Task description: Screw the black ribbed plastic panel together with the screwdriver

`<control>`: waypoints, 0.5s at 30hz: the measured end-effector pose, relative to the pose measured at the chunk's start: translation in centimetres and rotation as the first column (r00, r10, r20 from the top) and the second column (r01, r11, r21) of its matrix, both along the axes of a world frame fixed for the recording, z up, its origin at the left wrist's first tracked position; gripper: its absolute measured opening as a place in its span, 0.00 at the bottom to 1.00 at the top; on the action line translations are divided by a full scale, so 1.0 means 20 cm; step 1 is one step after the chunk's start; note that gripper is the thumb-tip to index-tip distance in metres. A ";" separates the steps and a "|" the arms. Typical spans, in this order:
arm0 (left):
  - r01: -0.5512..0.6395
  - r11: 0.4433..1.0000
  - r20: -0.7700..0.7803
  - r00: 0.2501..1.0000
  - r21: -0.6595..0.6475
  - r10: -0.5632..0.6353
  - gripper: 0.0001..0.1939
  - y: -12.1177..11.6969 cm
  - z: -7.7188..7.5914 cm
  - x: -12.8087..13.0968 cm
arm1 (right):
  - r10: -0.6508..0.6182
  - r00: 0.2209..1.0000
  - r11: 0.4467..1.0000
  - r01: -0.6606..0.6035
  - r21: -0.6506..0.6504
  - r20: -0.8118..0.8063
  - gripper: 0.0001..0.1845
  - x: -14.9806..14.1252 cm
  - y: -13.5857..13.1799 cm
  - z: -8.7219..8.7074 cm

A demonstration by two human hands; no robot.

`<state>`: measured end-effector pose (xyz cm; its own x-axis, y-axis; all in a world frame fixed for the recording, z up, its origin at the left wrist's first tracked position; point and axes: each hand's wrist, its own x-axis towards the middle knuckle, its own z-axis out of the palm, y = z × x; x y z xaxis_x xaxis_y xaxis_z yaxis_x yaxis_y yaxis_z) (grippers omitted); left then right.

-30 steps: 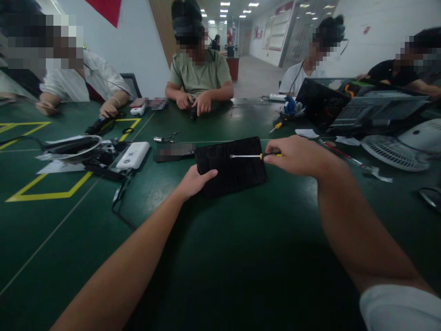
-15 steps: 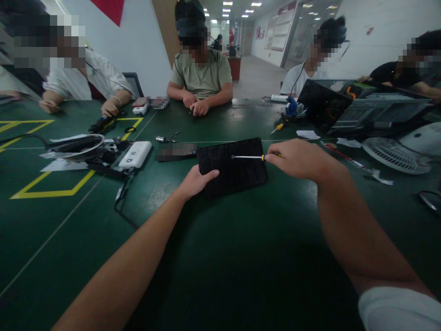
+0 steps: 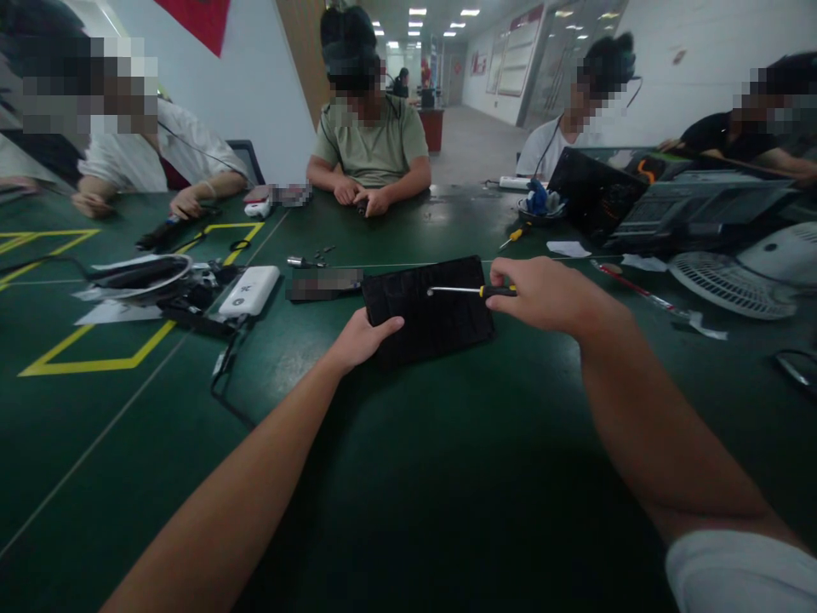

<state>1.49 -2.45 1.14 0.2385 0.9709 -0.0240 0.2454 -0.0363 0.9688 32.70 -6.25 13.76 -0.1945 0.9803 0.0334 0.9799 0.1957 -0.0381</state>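
Observation:
A flat black panel (image 3: 440,319) lies on the green table (image 3: 408,477) in front of me. My left hand (image 3: 361,339) rests on the panel's near left corner, thumb laid across its edge, fingers curled. My right hand (image 3: 542,294) is closed round the handle of a thin screwdriver (image 3: 463,291). Its metal shaft lies almost level over the panel, the tip pointing left near the panel's upper middle.
A white power bank (image 3: 248,290), black cables and a headset lie to the left, small screws (image 3: 312,257) behind the panel. An opened laptop (image 3: 664,209) and a white fan (image 3: 746,277) stand at right. A second screwdriver (image 3: 512,236) lies farther back. Several people sit around the table.
My right hand has drawn slightly back along the screwdriver, showing more of its handle. The person at far left has moved a hand away from the black tool.

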 end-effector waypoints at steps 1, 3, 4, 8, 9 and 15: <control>-0.001 1.000 0.000 1.000 0.001 0.001 0.25 0.00 0.00 0.00 | 0.000 1.000 1.000 0.000 0.005 0.001 0.13 0.01 0.00 0.00; -0.007 1.000 0.007 1.000 -0.001 0.007 0.24 0.00 0.00 0.00 | 0.005 1.000 1.000 -0.005 0.022 -0.002 0.13 0.02 0.00 0.01; -0.007 1.000 0.012 1.000 -0.004 0.007 0.24 0.00 -0.01 0.00 | 0.008 1.000 0.999 -0.008 0.035 -0.004 0.13 0.02 -0.01 0.01; 0.003 1.000 0.024 1.000 -0.003 -0.003 0.23 0.01 -0.02 -0.01 | 0.005 1.000 0.998 -0.004 0.064 -0.012 0.14 0.04 -0.02 0.04; 0.001 1.000 0.022 1.000 0.001 -0.001 0.23 0.01 -0.03 -0.01 | 0.000 1.000 0.998 0.000 0.063 -0.009 0.14 0.04 -0.02 0.04; -0.014 1.000 0.002 1.000 0.010 0.014 0.23 0.01 -0.02 -0.01 | -0.014 1.000 0.997 0.012 0.075 0.027 0.13 0.03 -0.03 0.06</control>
<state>1.32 -2.27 0.74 0.2250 0.9743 -0.0140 0.2444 -0.0425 0.9687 33.24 -6.80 14.88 -0.1836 0.9777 0.1016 0.9829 0.1842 0.0032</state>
